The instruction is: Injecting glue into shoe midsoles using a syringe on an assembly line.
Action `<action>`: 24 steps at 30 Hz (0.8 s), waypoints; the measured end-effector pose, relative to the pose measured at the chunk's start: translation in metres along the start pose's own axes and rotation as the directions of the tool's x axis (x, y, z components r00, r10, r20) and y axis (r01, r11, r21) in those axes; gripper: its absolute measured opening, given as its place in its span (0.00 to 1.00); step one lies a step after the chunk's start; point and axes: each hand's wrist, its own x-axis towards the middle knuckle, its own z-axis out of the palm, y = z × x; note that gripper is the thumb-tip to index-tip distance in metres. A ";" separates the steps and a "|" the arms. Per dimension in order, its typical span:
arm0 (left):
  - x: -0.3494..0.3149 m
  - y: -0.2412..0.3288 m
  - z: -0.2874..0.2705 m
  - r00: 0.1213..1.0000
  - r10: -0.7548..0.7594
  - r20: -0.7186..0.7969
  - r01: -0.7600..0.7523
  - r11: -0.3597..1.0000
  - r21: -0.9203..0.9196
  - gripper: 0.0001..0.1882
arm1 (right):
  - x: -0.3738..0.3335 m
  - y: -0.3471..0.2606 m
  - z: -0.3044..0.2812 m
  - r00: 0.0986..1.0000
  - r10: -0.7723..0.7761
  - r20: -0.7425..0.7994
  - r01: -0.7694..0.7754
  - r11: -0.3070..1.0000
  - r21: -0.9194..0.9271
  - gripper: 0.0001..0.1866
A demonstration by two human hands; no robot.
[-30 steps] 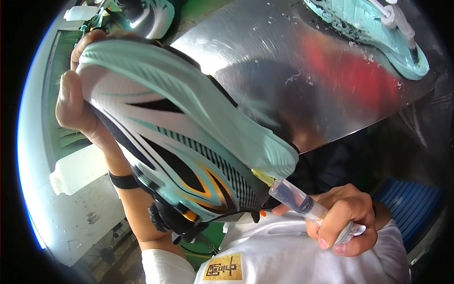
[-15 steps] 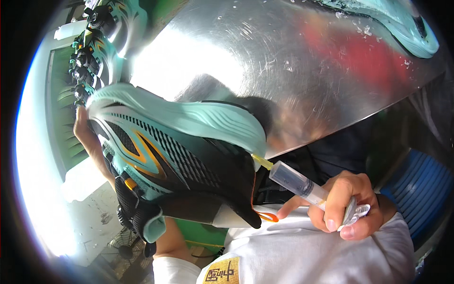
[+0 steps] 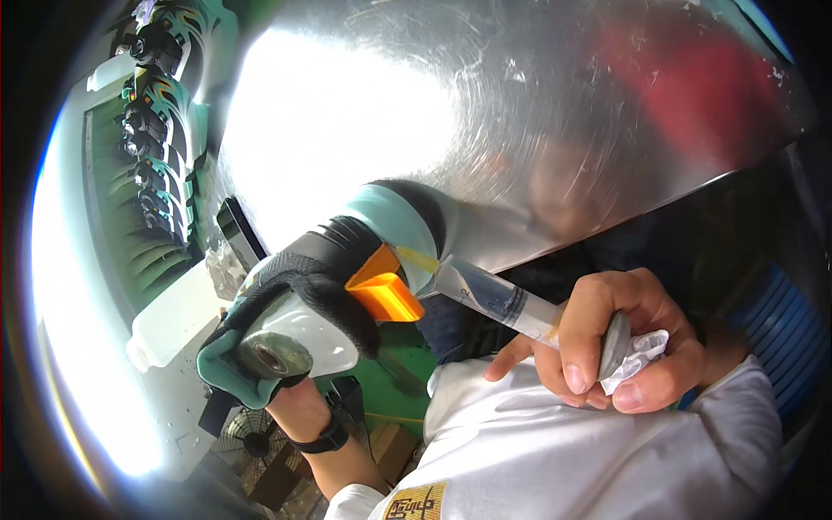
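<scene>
A black and teal running shoe point(image 3: 299, 251) is tilted over the table's near edge, with its heel and orange pull tab point(image 3: 387, 295) turned toward me. My left hand point(image 3: 297, 407) holds it from beneath; most of its fingers are hidden behind the shoe. In my right hand point(image 3: 626, 347) is a clear syringe point(image 3: 496, 299), its plunger end in the palm beside a crumpled white wad point(image 3: 637, 360). The syringe's yellow tip point(image 3: 418, 259) reaches the teal sole near the heel; whether it touches, I cannot tell.
A scratched, shiny metal table point(image 3: 546, 113) lies ahead. Several similar shoes point(image 3: 156, 130) line the far left. Near them are a dark flat object point(image 3: 241, 227) and a white bottle point(image 3: 178, 321). A fan point(image 3: 253, 439) stands low left; a blue ribbed object point(image 3: 780, 329) is at right.
The shoe has turned from side-on to heel-on and swung lower left. The syringe tip has moved up and left, from the heel's end along the sole. Both hands keep their hold.
</scene>
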 end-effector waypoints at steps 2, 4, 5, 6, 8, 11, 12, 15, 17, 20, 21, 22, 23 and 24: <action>-0.014 -0.002 -0.001 0.996 -0.083 -0.016 0.083 0.996 -0.013 0.21 | 0.001 -0.002 0.001 1.000 -0.012 0.007 0.012 1.000 0.005 0.20; -0.025 -0.008 -0.010 0.999 0.046 0.002 -0.043 0.927 0.374 0.22 | 0.003 -0.011 0.005 0.995 0.095 -0.013 -0.095 0.995 -0.013 0.10; -0.029 -0.007 -0.010 0.999 0.044 0.002 -0.041 0.926 0.376 0.22 | 0.002 -0.010 0.005 0.995 0.095 -0.014 -0.095 0.995 -0.010 0.10; -0.031 -0.006 -0.010 0.986 -0.086 -0.140 0.115 0.971 0.211 0.21 | 0.001 -0.009 0.004 0.998 0.069 -0.015 -0.070 0.996 -0.052 0.09; -0.040 -0.003 -0.022 0.958 -0.257 -0.131 0.270 0.957 0.101 0.19 | -0.001 -0.007 0.004 0.999 0.042 -0.016 -0.044 0.995 -0.092 0.09; -0.055 -0.005 -0.028 0.943 -0.313 -0.113 0.315 0.949 -0.007 0.15 | -0.003 -0.006 0.004 1.000 0.023 0.004 -0.022 0.990 -0.139 0.08; -0.058 -0.007 -0.028 0.927 -0.360 -0.108 0.356 0.933 -0.054 0.15 | -0.003 -0.006 0.003 0.999 0.030 0.018 -0.026 0.987 -0.157 0.08; -0.070 -0.008 -0.026 0.891 -0.454 -0.014 0.454 0.891 0.006 0.16 | -0.008 -0.006 0.002 0.999 0.031 0.033 -0.024 0.980 -0.197 0.08; -0.072 -0.016 -0.041 0.877 -0.476 0.068 0.476 0.879 0.025 0.19 | -0.010 -0.006 0.003 0.999 0.025 0.041 -0.016 0.977 -0.212 0.09; -0.077 -0.019 -0.049 0.796 -0.550 0.252 0.571 0.821 -0.013 0.31 | -0.011 -0.009 0.007 0.996 0.086 0.037 -0.072 0.953 -0.295 0.09; -0.079 -0.019 -0.047 0.794 -0.551 0.257 0.574 0.819 -0.015 0.31 | -0.010 -0.009 0.008 0.996 0.078 0.047 -0.061 0.953 -0.298 0.10; -0.080 -0.020 -0.046 0.764 -0.525 0.375 0.550 0.834 0.048 0.32 | -0.010 -0.009 0.009 0.996 0.072 0.057 -0.051 0.952 -0.302 0.10; -0.081 -0.020 -0.045 0.716 -0.497 0.489 0.516 0.850 0.109 0.34 | -0.011 -0.009 0.011 0.996 0.069 0.053 -0.050 0.950 -0.308 0.10; -0.084 -0.022 -0.042 0.729 -0.524 0.441 0.558 0.828 0.061 0.36 | -0.012 -0.010 0.012 0.996 0.071 0.052 -0.052 0.952 -0.301 0.10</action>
